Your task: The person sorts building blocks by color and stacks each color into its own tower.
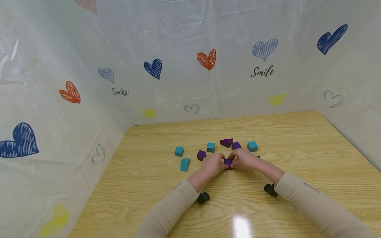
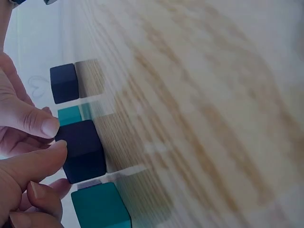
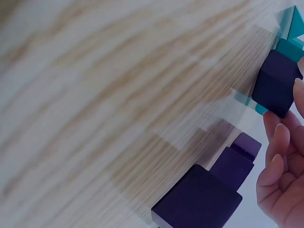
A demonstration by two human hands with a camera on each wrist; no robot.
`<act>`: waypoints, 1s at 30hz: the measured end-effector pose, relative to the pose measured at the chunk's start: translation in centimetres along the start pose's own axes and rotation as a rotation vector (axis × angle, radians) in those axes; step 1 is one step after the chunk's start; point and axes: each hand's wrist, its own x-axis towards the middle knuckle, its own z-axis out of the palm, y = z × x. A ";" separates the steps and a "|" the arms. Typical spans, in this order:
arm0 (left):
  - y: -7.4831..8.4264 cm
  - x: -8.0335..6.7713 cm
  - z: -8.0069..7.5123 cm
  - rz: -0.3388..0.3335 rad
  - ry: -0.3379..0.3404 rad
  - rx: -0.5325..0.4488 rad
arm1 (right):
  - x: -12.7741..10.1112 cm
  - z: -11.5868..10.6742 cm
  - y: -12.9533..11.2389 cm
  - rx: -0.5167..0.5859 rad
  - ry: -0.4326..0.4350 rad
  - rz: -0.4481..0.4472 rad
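Observation:
A purple cube (image 1: 228, 163) sits between my two hands at the middle of the group of blocks. My left hand (image 1: 212, 164) grips it from the left, and my right hand (image 1: 244, 159) from the right. In the left wrist view, fingertips of both hands meet at one side of the dark purple cube (image 2: 84, 151). Fingers also lie against the purple cube (image 3: 278, 83) in the right wrist view. Another purple cube (image 1: 201, 155) stands just beyond my left hand, and a third purple cube (image 1: 236, 145) is right behind my right hand.
Behind the hands are a purple triangular block (image 1: 227, 142) and teal cubes (image 1: 210, 147). A slanted teal block (image 1: 185, 164) lies to the left. Part of a purple block (image 1: 258, 157) shows past the right wrist. White sheeting with hearts (image 1: 175, 89) surrounds the wooden table (image 1: 143, 178).

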 end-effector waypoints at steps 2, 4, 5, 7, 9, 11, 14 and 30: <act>-0.1 -0.1 0.1 -0.013 0.000 -0.051 | 0.1 -0.1 0.0 0.011 -0.013 0.004; -0.2 -0.1 0.3 -0.017 0.006 -0.105 | 0.1 -0.1 0.1 0.024 -0.023 0.022; -0.3 -0.2 0.3 -0.018 0.011 -0.128 | 0.1 -0.1 0.1 0.028 -0.027 0.032; -0.4 -0.2 0.4 -0.020 0.019 -0.163 | 0.2 -0.1 0.2 0.030 -0.032 0.046; -0.5 -0.3 0.5 -0.027 0.025 -0.197 | 0.2 0.0 0.3 0.048 -0.034 0.059; -0.6 -0.4 0.6 -0.042 0.022 -0.239 | 0.1 0.0 0.3 0.067 -0.034 0.072; -0.7 -0.5 0.9 -0.060 0.014 -0.335 | 0.0 0.1 0.2 0.102 -0.032 0.102; -0.5 -1.7 1.9 -0.146 -0.020 -0.732 | -1.6 0.7 -0.1 0.728 -0.070 0.358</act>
